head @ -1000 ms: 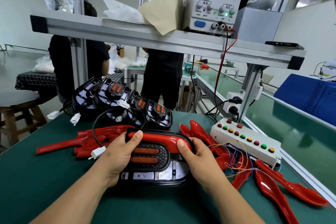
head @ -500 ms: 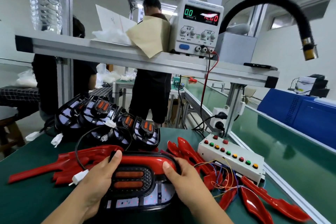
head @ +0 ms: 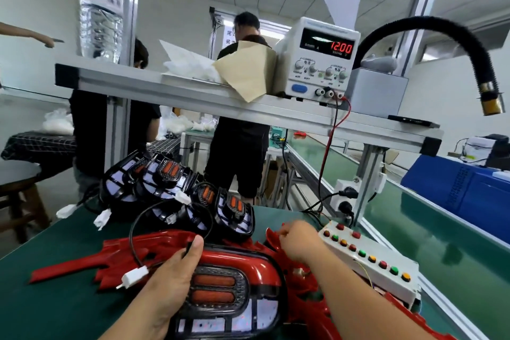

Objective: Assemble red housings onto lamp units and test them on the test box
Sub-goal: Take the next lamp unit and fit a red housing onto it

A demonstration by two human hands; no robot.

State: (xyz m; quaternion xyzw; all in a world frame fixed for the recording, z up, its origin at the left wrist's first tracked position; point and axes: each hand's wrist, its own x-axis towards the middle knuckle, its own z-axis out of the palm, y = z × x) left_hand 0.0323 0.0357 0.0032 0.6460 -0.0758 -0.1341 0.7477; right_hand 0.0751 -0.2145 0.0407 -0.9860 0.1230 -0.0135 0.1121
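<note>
Left hand [head: 171, 276] grips the lamp unit [head: 229, 295] at its left end, thumb hooked over the red housing [head: 248, 259] seated along its top. The unit lies flat on the green bench [head: 55, 306], near edge. Right hand [head: 298, 240] is off the lamp, fingers curled down among loose red housings [head: 302, 288] just beside the test box [head: 369, 259]; cannot tell whether it holds anything. The white connector [head: 133, 276] hangs by the left hand.

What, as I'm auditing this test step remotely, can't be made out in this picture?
Head view:
What the right hand grips, if anything: its fingers curl away behind its own back, among red housings.
Power supply current reading: washed out by glare.
Lamp unit bottom edge, held by the left hand: cut off by the frame's lower edge.
</note>
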